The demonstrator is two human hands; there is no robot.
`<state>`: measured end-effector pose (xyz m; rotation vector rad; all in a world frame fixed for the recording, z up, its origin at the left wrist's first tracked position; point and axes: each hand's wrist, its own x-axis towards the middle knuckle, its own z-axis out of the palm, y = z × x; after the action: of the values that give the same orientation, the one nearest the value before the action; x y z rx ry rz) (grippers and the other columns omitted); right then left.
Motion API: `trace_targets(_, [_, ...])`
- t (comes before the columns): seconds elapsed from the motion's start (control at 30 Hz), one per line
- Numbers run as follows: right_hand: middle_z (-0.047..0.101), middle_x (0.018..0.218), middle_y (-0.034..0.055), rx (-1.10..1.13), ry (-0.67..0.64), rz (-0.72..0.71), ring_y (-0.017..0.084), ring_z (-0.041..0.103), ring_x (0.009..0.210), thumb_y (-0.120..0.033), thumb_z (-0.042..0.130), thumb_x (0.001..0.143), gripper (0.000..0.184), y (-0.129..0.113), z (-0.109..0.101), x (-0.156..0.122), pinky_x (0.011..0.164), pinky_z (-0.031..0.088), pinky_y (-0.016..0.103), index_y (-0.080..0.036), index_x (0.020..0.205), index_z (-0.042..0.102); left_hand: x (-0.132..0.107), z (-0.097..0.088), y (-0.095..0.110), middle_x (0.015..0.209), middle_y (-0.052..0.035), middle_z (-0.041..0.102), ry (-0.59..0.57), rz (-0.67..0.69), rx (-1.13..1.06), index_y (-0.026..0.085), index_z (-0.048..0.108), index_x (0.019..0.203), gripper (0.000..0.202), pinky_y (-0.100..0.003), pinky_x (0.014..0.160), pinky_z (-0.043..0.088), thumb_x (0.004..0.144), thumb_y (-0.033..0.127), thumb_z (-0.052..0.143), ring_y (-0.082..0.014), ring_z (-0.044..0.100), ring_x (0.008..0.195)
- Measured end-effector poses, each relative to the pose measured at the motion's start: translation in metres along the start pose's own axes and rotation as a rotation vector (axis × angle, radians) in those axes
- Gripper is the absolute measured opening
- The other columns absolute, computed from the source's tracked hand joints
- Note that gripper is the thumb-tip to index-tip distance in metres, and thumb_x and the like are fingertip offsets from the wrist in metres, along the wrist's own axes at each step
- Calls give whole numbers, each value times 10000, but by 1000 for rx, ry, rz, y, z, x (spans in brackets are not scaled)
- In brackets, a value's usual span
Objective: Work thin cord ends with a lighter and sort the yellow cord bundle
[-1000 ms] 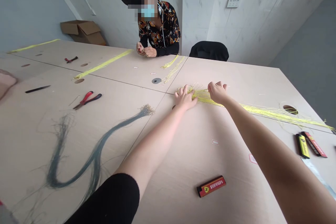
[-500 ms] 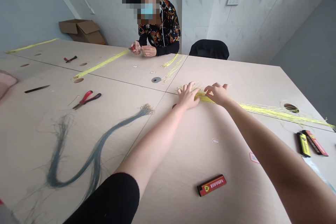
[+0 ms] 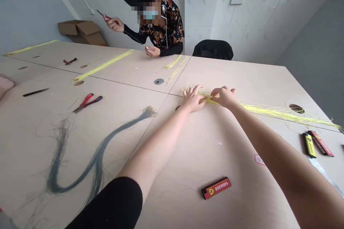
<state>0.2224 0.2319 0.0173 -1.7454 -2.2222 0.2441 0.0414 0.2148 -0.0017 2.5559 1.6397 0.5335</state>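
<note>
A long bundle of thin yellow cords (image 3: 271, 111) lies on the pale wooden table (image 3: 172, 143) and runs off to the right. My left hand (image 3: 192, 100) rests on its looped, tangled end (image 3: 192, 90), fingers curled into the strands. Just to the right, my right hand (image 3: 224, 96) presses on the same bundle, fingertips bent down. Only a short stretch of yellow shows between my two hands. Part of the bundle is hidden under my palms.
Across the table, a co-worker's raised hand (image 3: 114, 24) holds red-handled pliers (image 3: 106, 16). On the table lie red pliers (image 3: 87, 102), a grey-blue cord bundle (image 3: 96, 157), a black blade (image 3: 36, 92), a red Ferrari box (image 3: 216, 188) and more yellow cords (image 3: 103, 66).
My hands have drawn closer together on the yellow bundle. The co-worker's hand has lifted the red-handled pliers up and to the left, away from the table.
</note>
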Motion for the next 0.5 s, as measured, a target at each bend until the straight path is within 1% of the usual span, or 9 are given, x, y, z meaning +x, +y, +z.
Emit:
trace_targets(0.13, [714,931,59,66,-42,115,280,554,946,-344,552,796,183,-4,-4,1,815,254,397,-218,852,673,0,0,0,1468,14,340,-10,-14,2,368,703,1079,303,-510,1002,301,876,430,486,-306,347,1227])
trace_targets(0.23, [717,934,60,83,-58,180,267,582,892,-290,520,796,188,-8,-8,1,788,263,378,-211,810,690,0,-1,0,1460,10,355,-13,-7,8,365,708,1068,298,-511,1002,303,875,423,489,-301,350,1223])
trace_targets(0.3, [721,932,53,81,-69,198,270,589,894,-262,525,775,183,-9,-10,0,782,266,370,-217,793,701,0,-1,0,1457,13,360,-16,-7,3,369,710,1068,296,-514,1004,300,876,418,489,-302,348,1227])
trace_targets(0.5, [728,941,37,76,-120,188,261,599,868,-270,526,762,203,-12,-15,-1,822,272,393,-234,833,713,1,0,-1,1439,11,391,-14,-6,-16,380,718,1057,290,-514,992,313,873,414,497,-307,342,1236])
